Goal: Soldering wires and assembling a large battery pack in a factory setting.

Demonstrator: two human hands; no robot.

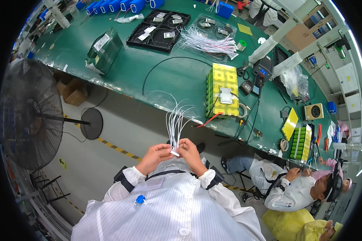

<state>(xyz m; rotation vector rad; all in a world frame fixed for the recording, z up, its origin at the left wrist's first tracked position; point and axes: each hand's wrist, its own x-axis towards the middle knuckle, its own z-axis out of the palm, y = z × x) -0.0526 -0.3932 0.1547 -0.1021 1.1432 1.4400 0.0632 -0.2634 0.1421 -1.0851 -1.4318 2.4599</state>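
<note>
i've got both hands, left hand and right hand, pinched on one white wire bundle. ahead on the green desk: one yellow battery pack, one black tray. one fan stands to my left.

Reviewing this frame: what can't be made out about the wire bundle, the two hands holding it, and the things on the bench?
- White connector, head view: mostly covered by the fingertips of the left hand and right hand; its pins are too small to tell.
- Wire bundle: strands too thin to count.
- Battery pack on the green bench: its far side is hidden.
- Black tray: contents too small to identify.
</note>
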